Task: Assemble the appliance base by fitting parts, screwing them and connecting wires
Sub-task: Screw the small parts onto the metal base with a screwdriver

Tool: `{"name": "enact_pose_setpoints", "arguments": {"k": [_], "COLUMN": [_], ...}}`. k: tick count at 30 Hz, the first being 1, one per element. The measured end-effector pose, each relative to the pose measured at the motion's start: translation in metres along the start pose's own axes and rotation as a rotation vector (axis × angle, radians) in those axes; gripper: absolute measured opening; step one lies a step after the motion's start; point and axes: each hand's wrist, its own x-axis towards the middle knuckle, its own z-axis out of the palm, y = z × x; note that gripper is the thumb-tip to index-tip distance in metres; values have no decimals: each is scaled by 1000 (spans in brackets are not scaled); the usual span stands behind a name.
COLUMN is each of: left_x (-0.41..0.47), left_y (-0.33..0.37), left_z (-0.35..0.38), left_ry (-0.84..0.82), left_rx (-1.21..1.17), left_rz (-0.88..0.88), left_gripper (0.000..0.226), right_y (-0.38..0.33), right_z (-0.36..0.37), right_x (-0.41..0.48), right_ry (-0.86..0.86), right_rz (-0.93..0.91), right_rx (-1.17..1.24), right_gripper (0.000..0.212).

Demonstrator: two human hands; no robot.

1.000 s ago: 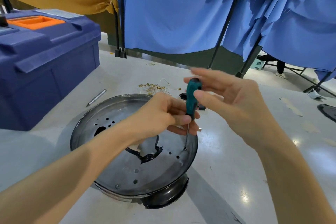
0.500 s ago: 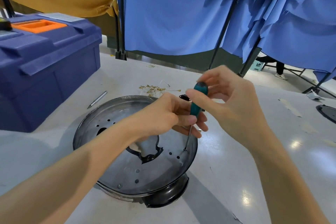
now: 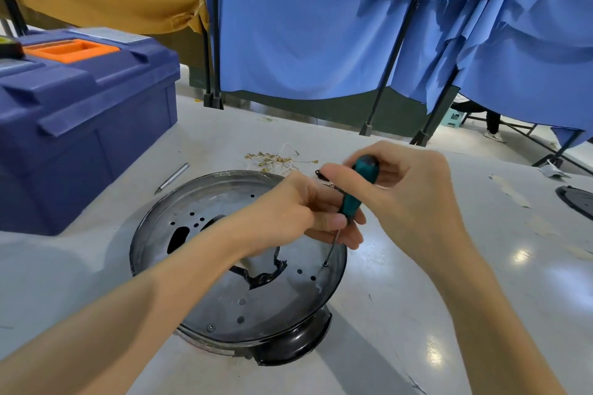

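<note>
Driving a small screw (image 3: pixel 325 263) into the right side of the round dark metal appliance base (image 3: pixel 288 305) at the middle of the glossy white table (image 3: pixel 401 314), right hand (image 3: pixel 407 199) curled round the top of the teal-handled screwdriver (image 3: pixel 357 189), left hand (image 3: pixel 288 215) pinching its lower handle to steady the shaft. Probably about midway, judging by one seated screw (image 3: pixel 210 327) near the front rim, several open holes, and thin wires with brass terminals (image 3: pixel 272 159) lying loose behind the base, unconnected.

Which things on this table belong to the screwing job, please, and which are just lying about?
In use: round dark metal base plate, teal-handled screwdriver gripped by left hand and right hand, white wires with brass terminals, waiting.
Lying about: blue plastic toolbox, slim silver metal rod, black round part, far right.
</note>
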Motion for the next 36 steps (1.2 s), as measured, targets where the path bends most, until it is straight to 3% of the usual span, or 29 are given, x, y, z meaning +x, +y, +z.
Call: {"name": "enact_pose_setpoints", "arguments": {"k": [2,4,8,13,15,19,25,27,29,34,36], "left_x": [-3,-6,-8,3,1,-2,-3,-5,-3,4,4], "left_y": [-1,-2,-2,-2,-1,1,-1,-4,-4,-2,-1], "left_z": [-5,-9,-6,0,-4,-7,-8,-11,-10,3,1], "left_ry": [-25,-29,88,75,23,-59,-138,-88,-30,72,51], "left_rx": [-16,-52,-29,39,21,13,-94,-128,-100,19,32], "left_rz": [-6,-9,41,22,13,-9,-1,-1,24,75,74], "left_gripper": [23,21,22,15,18,22,21,18,19,13,23], "right_y": [3,6,5,3,5,7,-6,-5,-7,-11,-12], "right_z": [-5,-5,2,21,13,-1,17,22,26,48,54], "right_x": [2,3,3,-4,2,25,41,39,36,29,25], "right_ry": [-205,-284,-88,188,66,-248,-588,-504,-293,345,390], "right_rz": [7,-29,-15,38,37,5,171,227,280,324,305], "right_rx": [190,275,243,-81,36,517,981,1052,1000,578,543], "right_gripper": [38,36,19,33,36,37,67,68,67,75,74]}}
